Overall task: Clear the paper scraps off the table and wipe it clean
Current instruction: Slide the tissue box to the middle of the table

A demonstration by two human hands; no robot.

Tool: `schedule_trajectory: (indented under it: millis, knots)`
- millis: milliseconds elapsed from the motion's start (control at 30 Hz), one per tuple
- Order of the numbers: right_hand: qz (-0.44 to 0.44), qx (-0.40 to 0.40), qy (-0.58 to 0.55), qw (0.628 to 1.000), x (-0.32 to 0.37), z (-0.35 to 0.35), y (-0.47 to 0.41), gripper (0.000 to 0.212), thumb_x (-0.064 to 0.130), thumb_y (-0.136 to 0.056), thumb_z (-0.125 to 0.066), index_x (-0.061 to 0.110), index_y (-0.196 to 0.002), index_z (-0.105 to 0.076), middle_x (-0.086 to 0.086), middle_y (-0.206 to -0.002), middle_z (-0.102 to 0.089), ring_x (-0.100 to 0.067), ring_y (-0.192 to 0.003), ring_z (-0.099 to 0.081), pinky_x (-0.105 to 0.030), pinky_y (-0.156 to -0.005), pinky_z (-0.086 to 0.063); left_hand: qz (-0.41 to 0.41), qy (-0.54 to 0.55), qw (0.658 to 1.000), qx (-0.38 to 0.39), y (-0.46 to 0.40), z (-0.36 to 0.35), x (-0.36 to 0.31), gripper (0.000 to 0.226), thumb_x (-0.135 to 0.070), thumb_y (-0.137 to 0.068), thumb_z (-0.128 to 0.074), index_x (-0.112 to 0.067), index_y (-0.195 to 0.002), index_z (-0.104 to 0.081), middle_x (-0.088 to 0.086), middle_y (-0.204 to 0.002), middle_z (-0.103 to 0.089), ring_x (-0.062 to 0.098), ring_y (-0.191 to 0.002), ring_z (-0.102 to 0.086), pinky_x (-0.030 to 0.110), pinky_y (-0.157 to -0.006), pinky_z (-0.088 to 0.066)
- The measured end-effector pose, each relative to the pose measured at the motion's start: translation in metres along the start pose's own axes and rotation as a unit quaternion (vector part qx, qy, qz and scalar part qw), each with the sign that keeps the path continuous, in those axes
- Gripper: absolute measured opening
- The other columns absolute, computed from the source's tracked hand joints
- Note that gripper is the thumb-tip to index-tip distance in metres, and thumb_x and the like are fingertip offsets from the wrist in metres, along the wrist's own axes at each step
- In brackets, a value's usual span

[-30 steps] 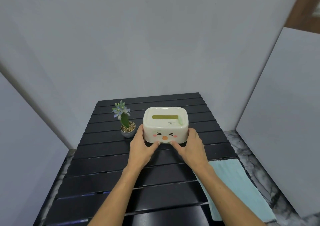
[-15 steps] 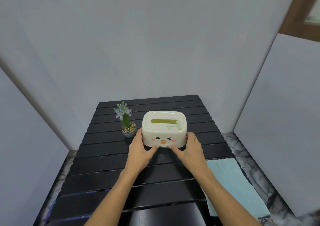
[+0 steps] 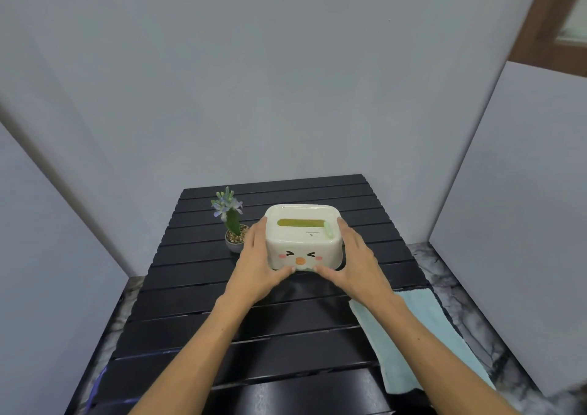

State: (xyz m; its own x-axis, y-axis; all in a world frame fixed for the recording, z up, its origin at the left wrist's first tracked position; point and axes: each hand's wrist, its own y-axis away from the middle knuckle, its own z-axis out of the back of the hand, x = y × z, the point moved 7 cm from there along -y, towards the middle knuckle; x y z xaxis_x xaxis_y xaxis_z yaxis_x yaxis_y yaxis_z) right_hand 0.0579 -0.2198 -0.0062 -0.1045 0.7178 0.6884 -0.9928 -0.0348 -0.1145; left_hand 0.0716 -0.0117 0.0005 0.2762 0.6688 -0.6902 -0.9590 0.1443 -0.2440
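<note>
A white tissue box (image 3: pixel 303 238) with a cartoon face and a green slot on top stands on the black slatted table (image 3: pixel 197 325), in its far half. My left hand (image 3: pixel 258 267) grips the box's left side and my right hand (image 3: pixel 353 263) grips its right side, with both thumbs at the lower front edge. A light blue cloth (image 3: pixel 409 341) lies flat on the table's right edge, just behind my right forearm. No paper scraps show on the slats.
A small potted plant (image 3: pixel 233 224) with pale blue flowers stands just left of the box, close to my left hand. Grey panels wall in the table at the back and on both sides. Marbled floor (image 3: pixel 451 274) shows to the right.
Both hands have slid further back along the box's sides, fingers now reaching its top edge. The box has stayed in about the same spot beside the plant.
</note>
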Motion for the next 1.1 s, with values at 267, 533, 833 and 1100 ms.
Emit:
schedule_trajectory:
  millis: [267,533,833,1100]
  knots:
    - [0.007,0.020,0.042,0.999,-0.003,-0.009,-0.012,0.112,0.035,-0.078,-0.083,0.030,-0.158,-0.004,0.002,-0.154,-0.033,-0.023,-0.131,-0.048,-0.044,-0.102,-0.047,0.019,-0.025,0.999,-0.037,0.007,-0.006,0.007,0.104,-0.025,-0.076,-0.082,-0.022,-0.155,-0.014,-0.005,-0.153,-0.021,0.012,-0.136,-0.030,0.032,-0.100,-0.040]
    - [0.031,0.023,0.048,0.998,-0.004,-0.007,-0.023,0.108,0.028,-0.078,-0.082,0.030,-0.157,-0.008,0.001,-0.150,-0.038,-0.021,-0.125,-0.052,-0.038,-0.097,-0.050,0.020,-0.034,0.998,-0.056,0.008,-0.008,0.008,0.102,-0.020,-0.077,-0.080,-0.021,-0.155,-0.015,-0.006,-0.150,-0.022,0.013,-0.136,-0.032,0.030,-0.096,-0.043]
    - [0.033,0.038,0.046,0.998,-0.004,-0.007,-0.035,0.110,0.026,-0.081,-0.081,0.029,-0.159,-0.003,-0.001,-0.157,-0.031,-0.021,-0.133,-0.046,-0.039,-0.105,-0.045,0.030,-0.048,0.996,-0.067,0.000,-0.010,0.010,0.103,-0.019,-0.076,-0.081,-0.023,-0.154,-0.014,-0.007,-0.148,-0.024,0.020,-0.129,-0.046,0.035,-0.093,-0.050]
    - [0.029,0.035,0.035,0.998,-0.006,-0.014,-0.056,0.111,0.028,-0.077,-0.080,0.034,-0.157,-0.003,-0.001,-0.151,-0.037,-0.021,-0.125,-0.049,-0.041,-0.098,-0.050,0.024,-0.079,0.995,-0.062,-0.016,-0.015,0.018,0.102,-0.014,-0.079,-0.078,-0.016,-0.156,-0.011,0.003,-0.155,-0.022,0.024,-0.136,-0.041,0.039,-0.099,-0.050]
